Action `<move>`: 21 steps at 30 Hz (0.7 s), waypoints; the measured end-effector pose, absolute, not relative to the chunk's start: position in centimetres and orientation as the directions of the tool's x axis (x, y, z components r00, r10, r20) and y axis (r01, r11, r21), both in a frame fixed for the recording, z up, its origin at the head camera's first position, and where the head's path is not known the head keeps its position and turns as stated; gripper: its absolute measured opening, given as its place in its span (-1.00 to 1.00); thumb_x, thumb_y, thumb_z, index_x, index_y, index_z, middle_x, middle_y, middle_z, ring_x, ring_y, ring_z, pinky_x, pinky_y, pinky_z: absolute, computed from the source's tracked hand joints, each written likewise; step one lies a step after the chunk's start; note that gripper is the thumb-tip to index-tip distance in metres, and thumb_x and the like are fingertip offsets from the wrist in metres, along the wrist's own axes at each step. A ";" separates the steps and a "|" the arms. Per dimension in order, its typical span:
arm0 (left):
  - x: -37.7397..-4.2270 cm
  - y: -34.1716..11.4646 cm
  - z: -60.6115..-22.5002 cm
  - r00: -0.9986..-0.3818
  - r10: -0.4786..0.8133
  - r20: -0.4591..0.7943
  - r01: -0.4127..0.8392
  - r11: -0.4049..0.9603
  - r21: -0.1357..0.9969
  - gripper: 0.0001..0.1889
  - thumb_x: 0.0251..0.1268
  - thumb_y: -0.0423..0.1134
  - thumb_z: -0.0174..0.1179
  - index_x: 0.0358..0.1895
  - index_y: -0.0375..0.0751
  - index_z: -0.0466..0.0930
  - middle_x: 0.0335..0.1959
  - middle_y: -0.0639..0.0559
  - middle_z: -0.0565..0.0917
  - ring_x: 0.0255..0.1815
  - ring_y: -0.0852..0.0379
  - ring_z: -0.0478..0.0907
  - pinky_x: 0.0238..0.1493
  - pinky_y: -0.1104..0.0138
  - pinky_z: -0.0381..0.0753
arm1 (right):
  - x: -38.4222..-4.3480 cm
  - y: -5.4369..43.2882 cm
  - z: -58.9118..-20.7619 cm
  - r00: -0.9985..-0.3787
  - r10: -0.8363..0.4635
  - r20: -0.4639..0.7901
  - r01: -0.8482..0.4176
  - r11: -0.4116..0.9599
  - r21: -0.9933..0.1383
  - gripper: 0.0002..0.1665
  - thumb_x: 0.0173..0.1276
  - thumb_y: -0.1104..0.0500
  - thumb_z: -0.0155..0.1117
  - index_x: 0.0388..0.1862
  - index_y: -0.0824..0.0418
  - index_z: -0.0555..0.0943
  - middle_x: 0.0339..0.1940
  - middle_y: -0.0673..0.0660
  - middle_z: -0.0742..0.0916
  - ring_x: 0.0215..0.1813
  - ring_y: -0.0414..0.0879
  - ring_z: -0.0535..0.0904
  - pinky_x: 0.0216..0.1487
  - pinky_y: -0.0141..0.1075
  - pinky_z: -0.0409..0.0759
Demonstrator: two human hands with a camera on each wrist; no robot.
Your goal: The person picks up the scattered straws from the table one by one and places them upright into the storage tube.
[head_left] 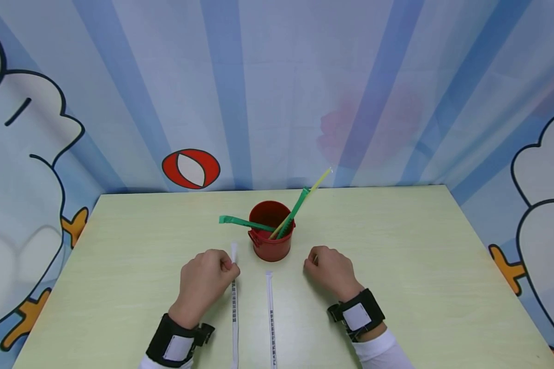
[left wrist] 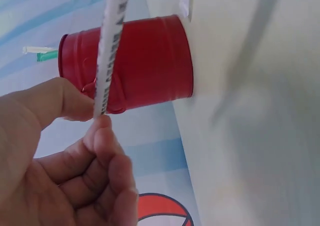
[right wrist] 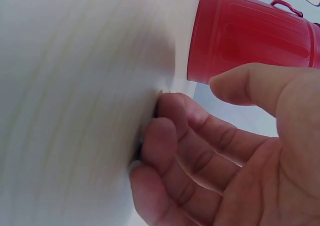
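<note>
In the head view my left hand pinches a straw in a white printed wrapper between thumb and fingertips. The left wrist view shows this wrapped straw held above the table, its shadow falling on the surface. A second white wrapped straw lies to its right on the table. My right hand rests on the table right of the red bucket, its fingers loosely curled. In the right wrist view nothing shows between that hand's thumb and fingers.
Two green wrapped straws and a yellow straw stick out of the bucket, leaning over its rim. The pale wooden table ends at a blue striped cloth backdrop with cartoon figures on both sides.
</note>
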State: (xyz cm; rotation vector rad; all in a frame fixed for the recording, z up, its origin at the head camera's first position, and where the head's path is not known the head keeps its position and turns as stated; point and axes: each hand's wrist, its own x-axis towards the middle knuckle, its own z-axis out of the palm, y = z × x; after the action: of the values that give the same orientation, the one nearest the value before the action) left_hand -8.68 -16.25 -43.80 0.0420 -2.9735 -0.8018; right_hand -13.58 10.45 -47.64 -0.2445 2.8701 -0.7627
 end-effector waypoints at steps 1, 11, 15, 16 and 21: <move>-8.7 -16.3 -43.7 -0.997 -0.052 0.063 -0.013 0.862 0.506 -0.84 0.18 -0.27 0.33 -0.54 -0.17 0.64 -0.69 0.09 0.46 -0.63 0.16 0.35 -0.61 0.35 0.23 | -13.6 10.5 -47.6 -0.974 -0.198 -0.110 -0.117 0.857 -0.502 -0.81 0.36 0.21 0.23 -0.49 0.14 0.61 -0.70 -0.05 0.52 -0.58 -0.16 0.42 -0.55 -0.31 0.28; -8.7 -17.1 -42.7 -0.981 -0.110 0.161 -0.011 0.855 0.519 -0.88 0.17 -0.27 0.32 -0.50 -0.18 0.68 -0.66 0.06 0.55 -0.62 0.15 0.40 -0.60 0.34 0.31 | -13.6 10.4 -47.6 -0.975 -0.196 -0.108 -0.116 0.856 -0.504 -0.81 0.36 0.19 0.23 -0.48 0.14 0.63 -0.69 -0.05 0.54 -0.58 -0.17 0.43 -0.55 -0.31 0.30; -8.8 -17.2 -42.2 -0.972 -0.127 0.198 -0.006 0.854 0.520 -0.88 0.18 -0.28 0.31 -0.47 -0.21 0.70 -0.64 0.02 0.59 -0.62 0.14 0.40 -0.60 0.34 0.32 | -13.7 10.4 -47.6 -0.975 -0.194 -0.108 -0.114 0.856 -0.505 -0.80 0.36 0.20 0.22 -0.49 0.14 0.62 -0.69 -0.05 0.53 -0.58 -0.17 0.43 -0.55 -0.31 0.30; -8.8 -17.3 -42.0 -0.969 -0.133 0.206 -0.006 0.853 0.522 -0.89 0.18 -0.28 0.31 -0.46 -0.21 0.70 -0.63 0.02 0.59 -0.62 0.14 0.40 -0.60 0.34 0.32 | -13.7 10.4 -47.6 -0.975 -0.194 -0.107 -0.114 0.856 -0.505 -0.80 0.36 0.20 0.22 -0.49 0.14 0.62 -0.69 -0.05 0.53 -0.58 -0.17 0.43 -0.55 -0.31 0.30; -8.8 -17.4 -41.1 -0.953 -0.157 0.258 0.001 0.852 0.524 -0.88 0.20 -0.27 0.32 -0.40 -0.26 0.73 -0.59 -0.03 0.63 -0.60 0.10 0.42 -0.58 0.34 0.33 | -13.7 10.5 -47.6 -0.975 -0.188 -0.117 -0.105 0.858 -0.503 -0.80 0.37 0.19 0.23 -0.48 0.14 0.62 -0.70 -0.05 0.52 -0.58 -0.16 0.42 -0.55 -0.31 0.29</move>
State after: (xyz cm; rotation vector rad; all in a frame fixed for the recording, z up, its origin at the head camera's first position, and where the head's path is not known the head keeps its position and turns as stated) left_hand -8.76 -17.40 -41.09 0.1178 -2.7367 -0.7744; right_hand -13.70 10.45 -47.61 -0.2282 2.8702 -0.7638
